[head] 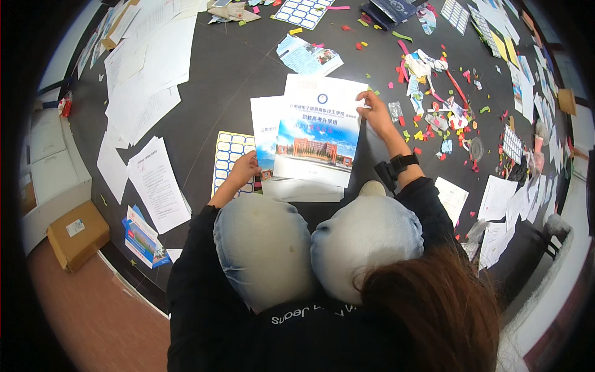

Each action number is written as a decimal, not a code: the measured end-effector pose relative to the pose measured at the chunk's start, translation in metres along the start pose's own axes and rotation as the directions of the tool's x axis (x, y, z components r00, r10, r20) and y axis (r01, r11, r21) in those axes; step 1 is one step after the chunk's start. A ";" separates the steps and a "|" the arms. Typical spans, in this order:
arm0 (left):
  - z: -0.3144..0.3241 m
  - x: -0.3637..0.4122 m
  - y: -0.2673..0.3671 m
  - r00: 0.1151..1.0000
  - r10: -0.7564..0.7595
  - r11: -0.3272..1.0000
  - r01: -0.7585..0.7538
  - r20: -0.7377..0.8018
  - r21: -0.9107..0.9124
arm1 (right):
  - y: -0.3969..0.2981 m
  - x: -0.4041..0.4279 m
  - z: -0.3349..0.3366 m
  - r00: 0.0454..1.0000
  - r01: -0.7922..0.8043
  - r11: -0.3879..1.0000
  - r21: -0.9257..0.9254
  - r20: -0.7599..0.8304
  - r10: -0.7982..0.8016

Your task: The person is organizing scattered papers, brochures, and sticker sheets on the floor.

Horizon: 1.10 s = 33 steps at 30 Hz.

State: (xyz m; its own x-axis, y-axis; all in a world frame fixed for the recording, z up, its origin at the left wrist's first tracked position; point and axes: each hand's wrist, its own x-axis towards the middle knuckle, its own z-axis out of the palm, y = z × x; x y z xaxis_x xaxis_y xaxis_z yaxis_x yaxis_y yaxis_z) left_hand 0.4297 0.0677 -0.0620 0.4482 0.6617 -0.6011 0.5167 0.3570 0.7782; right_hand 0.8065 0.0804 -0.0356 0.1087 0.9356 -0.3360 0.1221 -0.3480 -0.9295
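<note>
My right hand (375, 114) pinches the upper right edge of a printed brochure (316, 139) with a round emblem and a photo of a reddish building. Under its left side shows a second, similar brochure (266, 135), whose left edge is between the fingers of my left hand (244, 172). Below both, white sheets (297, 191) lie near my knees, mostly hidden. Partly behind my left hand is a yellow-edged sheet of blue-framed label stickers (228, 149). A crumpled printed page (309, 55) rests just beyond the brochures.
Colourful paper scraps (446, 111) litter the dark floor at right. Large white sheets (148, 65) overlap at upper left, above a stapled-looking document stack (159, 183) and blue leaflets (144, 239). A cardboard box (79, 235) sits at far left. Several papers (497, 197) lie at right.
</note>
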 end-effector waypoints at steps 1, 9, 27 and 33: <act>0.002 -0.002 0.003 1.000 -0.004 1.000 0.004 0.004 0.006 | 0.005 -0.004 0.004 0.999 0.030 0.999 -0.041 -0.012 -0.030; 0.011 0.002 0.030 0.999 0.037 0.856 -0.040 0.016 0.516 | 0.019 -0.027 0.052 0.996 -0.055 0.991 -0.124 -0.075 0.046; 0.017 0.048 0.023 0.997 -0.027 0.969 0.043 -0.068 0.245 | 0.009 -0.066 0.066 0.750 -0.658 0.670 0.344 0.219 0.625; 0.014 0.045 0.039 0.998 0.059 0.974 -0.062 0.019 0.219 | 0.007 -0.065 0.048 0.719 -0.695 0.678 0.239 0.252 0.648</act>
State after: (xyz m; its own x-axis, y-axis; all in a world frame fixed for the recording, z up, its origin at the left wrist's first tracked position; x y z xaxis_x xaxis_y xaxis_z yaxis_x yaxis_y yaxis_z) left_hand 0.4802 0.1023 -0.0610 0.4919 0.6687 -0.5575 0.6353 0.1621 0.7551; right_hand 0.7529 0.0198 -0.0276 -0.0909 0.4622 -0.8821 -0.2286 -0.8718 -0.4333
